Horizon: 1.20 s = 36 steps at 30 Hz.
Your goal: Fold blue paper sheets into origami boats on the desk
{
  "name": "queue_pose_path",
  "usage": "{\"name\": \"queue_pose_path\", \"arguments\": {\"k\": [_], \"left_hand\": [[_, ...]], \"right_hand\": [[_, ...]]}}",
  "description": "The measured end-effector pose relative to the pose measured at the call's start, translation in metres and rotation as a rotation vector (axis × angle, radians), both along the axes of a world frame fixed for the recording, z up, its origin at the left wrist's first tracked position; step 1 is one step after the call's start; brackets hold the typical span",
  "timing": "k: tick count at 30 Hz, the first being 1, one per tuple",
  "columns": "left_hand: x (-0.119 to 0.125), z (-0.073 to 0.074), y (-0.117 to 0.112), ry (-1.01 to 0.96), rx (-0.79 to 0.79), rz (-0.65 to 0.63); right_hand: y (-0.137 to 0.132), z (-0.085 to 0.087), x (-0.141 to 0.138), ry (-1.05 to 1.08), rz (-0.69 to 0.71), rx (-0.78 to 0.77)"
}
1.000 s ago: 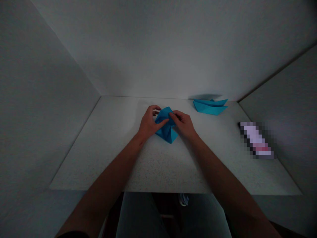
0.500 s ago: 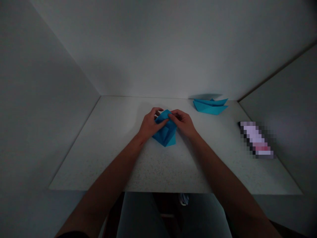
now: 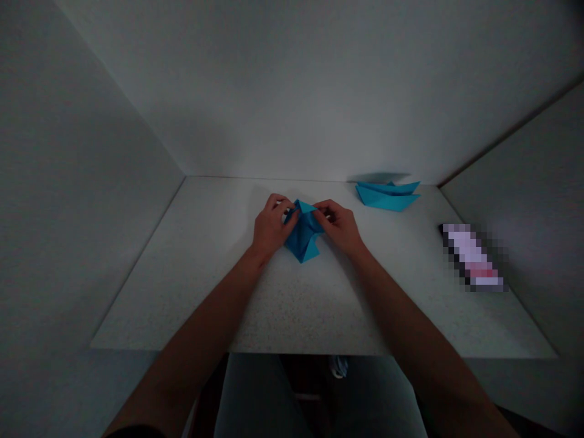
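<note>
A partly folded sheet of blue paper (image 3: 302,234) is held between my two hands above the middle of the table. My left hand (image 3: 272,226) pinches its left upper edge, thumb on the near face and fingers curled behind. On the other side, my right hand (image 3: 338,224) grips the right upper corner between thumb and fingers. The paper's top edge is folded over into a lighter flap, and a pointed flap sticks out at its lower right. Some fingertips are hidden behind the paper.
A finished blue paper boat (image 3: 387,196) rests near the back wall, right of my hands. A pixelated, phone-like object (image 3: 474,257) lies along the right side. The pale speckled table (image 3: 301,316) has walls at its back, left and right.
My left thumb has drawn back toward the left edge of the paper. The top of the paper now shows a folded-over flap, and the lower right flap stands out more.
</note>
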<state>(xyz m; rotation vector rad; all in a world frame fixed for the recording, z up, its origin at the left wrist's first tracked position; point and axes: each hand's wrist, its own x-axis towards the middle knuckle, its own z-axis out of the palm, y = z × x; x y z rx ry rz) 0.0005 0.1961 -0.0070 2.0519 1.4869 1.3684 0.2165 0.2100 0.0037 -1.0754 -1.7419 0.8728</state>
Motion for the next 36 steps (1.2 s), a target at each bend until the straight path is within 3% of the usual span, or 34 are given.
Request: {"name": "queue_pose_path", "arguments": {"k": [3,7,12,17,27,31,36], "left_hand": [[0.002,-0.003,0.004,-0.208,-0.041,-0.074],[0.004,-0.006,0.011,-0.59,-0.213,-0.093],[-0.003,-0.007,0.022,-0.948,-0.291,-0.003],[-0.015,-0.007,0.029,-0.853,-0.249,0.247],[-0.019,-0.013,0.026,-0.687,-0.306,0.328],[-0.027,-0.012,0.025,-0.638,-0.269,0.392],[-0.037,-0.005,0.027,-0.593,-0.126,0.456]], "right_hand": [[0.001,0.002,0.005,-0.164,0.069,0.031],[0.005,-0.001,0.012,-0.385,0.082,0.048],[0.012,-0.007,0.019,-0.247,0.03,-0.005],[0.023,-0.014,0.025,0.077,-0.026,-0.128],[0.026,-0.011,0.03,0.484,-0.104,-0.185],[0.028,-0.01,0.04,0.532,-0.08,-0.221],[0.036,-0.015,0.055,0.341,-0.108,-0.139]]}}
